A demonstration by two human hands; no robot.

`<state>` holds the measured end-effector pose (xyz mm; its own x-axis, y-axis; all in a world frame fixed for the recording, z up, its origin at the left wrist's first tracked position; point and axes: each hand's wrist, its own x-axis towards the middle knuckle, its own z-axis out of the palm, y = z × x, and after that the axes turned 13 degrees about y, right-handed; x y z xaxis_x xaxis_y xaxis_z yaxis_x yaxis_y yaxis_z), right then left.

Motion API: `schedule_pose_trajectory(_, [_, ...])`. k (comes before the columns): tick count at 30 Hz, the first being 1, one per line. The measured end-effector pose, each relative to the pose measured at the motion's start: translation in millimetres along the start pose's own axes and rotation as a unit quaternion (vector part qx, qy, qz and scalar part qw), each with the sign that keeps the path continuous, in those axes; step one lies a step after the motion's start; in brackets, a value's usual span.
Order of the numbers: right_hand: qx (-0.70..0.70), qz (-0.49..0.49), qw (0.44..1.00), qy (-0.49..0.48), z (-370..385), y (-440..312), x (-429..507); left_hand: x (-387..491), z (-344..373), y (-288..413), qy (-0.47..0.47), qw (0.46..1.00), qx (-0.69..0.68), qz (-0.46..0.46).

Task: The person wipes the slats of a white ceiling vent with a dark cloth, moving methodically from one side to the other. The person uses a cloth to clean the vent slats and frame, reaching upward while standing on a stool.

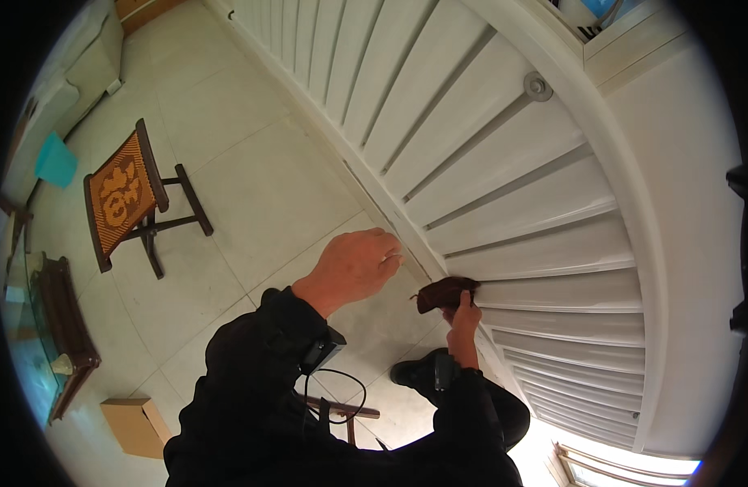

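My right hand (465, 319) grips a dark brown cloth (444, 294), thumb on top. The cloth lies at the lower edge of a white ribbed radiator (520, 195) and seems to touch it. To the left of the cloth, my left hand (356, 265) hangs above the tiled floor with its fingers curled in. No object shows in that hand, though its palm is hidden. Both wrists carry a small black device (323, 351), and a black cable (363, 389) loops below the left one.
A folding stool (125, 193) with a woven patterned seat stands on the left. Beyond it is a turquoise bin (56, 160). A cardboard box (136, 426) sits at lower left, near a glass-topped dark wooden table (69, 335). Part of another wooden frame (349, 409) shows beneath me.
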<state>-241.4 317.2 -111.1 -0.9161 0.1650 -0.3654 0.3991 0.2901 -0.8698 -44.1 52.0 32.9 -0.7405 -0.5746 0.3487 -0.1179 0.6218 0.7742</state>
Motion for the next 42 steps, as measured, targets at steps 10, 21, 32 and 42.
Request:
schedule_pose_trajectory(10, [-0.182,-0.371,0.907,0.083,-48,-77,-69,-3,19,8,-0.062,0.997,-0.051,-0.024])
schedule_pose_trajectory(21, [-0.150,-0.595,0.790,0.001,-33,-107,-138,-25,54,53,-0.097,0.975,-0.197,0.024])
schedule_pose_trajectory(32, [-0.190,-0.587,0.777,-0.125,-70,-154,-158,-22,72,56,-0.125,0.931,-0.316,-0.131])
schedule_pose_trajectory(42, [-0.193,-0.694,0.635,0.280,-296,-357,-119,1,74,61,-0.071,0.947,-0.284,-0.135])
